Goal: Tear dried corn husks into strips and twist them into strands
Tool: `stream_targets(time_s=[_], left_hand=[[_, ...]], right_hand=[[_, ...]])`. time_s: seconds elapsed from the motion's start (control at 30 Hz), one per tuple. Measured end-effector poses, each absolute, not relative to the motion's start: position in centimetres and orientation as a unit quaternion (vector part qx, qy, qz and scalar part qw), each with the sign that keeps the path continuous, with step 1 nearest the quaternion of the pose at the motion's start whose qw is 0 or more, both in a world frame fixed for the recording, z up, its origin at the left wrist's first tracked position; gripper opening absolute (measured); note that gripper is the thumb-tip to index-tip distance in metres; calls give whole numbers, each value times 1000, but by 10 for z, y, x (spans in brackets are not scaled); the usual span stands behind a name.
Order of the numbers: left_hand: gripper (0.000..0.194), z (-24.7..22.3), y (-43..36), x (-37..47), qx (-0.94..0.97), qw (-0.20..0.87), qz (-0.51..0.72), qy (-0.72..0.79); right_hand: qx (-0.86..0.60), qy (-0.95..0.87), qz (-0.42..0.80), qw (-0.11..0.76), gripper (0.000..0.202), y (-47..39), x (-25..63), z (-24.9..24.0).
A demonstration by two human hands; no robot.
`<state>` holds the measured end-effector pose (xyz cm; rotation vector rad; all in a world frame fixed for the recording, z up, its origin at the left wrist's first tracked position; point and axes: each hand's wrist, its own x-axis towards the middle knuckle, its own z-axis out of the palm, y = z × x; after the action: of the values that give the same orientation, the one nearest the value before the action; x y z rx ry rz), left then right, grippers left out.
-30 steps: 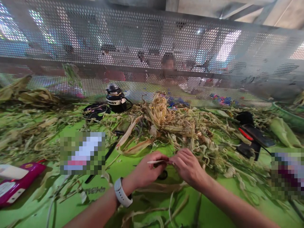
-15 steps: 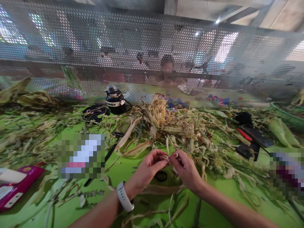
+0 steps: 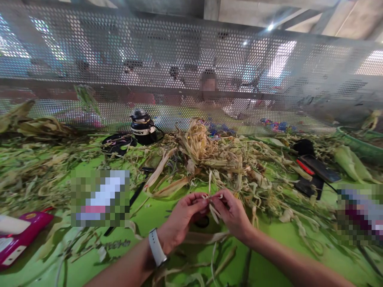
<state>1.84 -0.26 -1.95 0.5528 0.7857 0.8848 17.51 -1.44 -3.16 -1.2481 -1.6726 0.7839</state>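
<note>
Between my two hands is a thin pale corn husk strip [image 3: 210, 198], with one end standing up and another hanging down. My left hand [image 3: 191, 209], with a white band on the wrist, pinches it between thumb and fingers. Close beside it, my right hand [image 3: 228, 209] pinches the same strip from the other side; a curled tip pokes out above the fingers. Under the hands, a dark ring [image 3: 202, 222] is partly hidden on the green tabletop [image 3: 146, 221]. Beyond them rises a heap of dried husks [image 3: 197, 147].
A black jug [image 3: 143, 127] stands at the back, left of the heap. On the left lies a magenta device [image 3: 25, 235]. Dark phone-like objects [image 3: 318, 168] and a green basket [image 3: 359, 143] are at right. A perforated metal screen [image 3: 179, 52] spans the far side.
My hands have drawn slightly apart at the strip, and a pale end now hangs down between them. The rest of the scene has shifted slightly with the camera.
</note>
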Motion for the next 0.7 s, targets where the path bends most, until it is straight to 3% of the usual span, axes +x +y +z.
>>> stream_targets(time_s=[0.17, 0.43, 0.7], left_hand=[[20, -18, -3, 15, 225, 834, 375, 336], [25, -11, -3, 17, 288, 783, 407, 372], [17, -11, -2, 11, 343, 773, 386, 368]], right_hand=[[-489, -702, 287, 431, 18, -13, 177, -30], [-496, -658, 346, 449, 21, -13, 176, -26], [-484, -650, 363, 461, 21, -13, 176, -25]])
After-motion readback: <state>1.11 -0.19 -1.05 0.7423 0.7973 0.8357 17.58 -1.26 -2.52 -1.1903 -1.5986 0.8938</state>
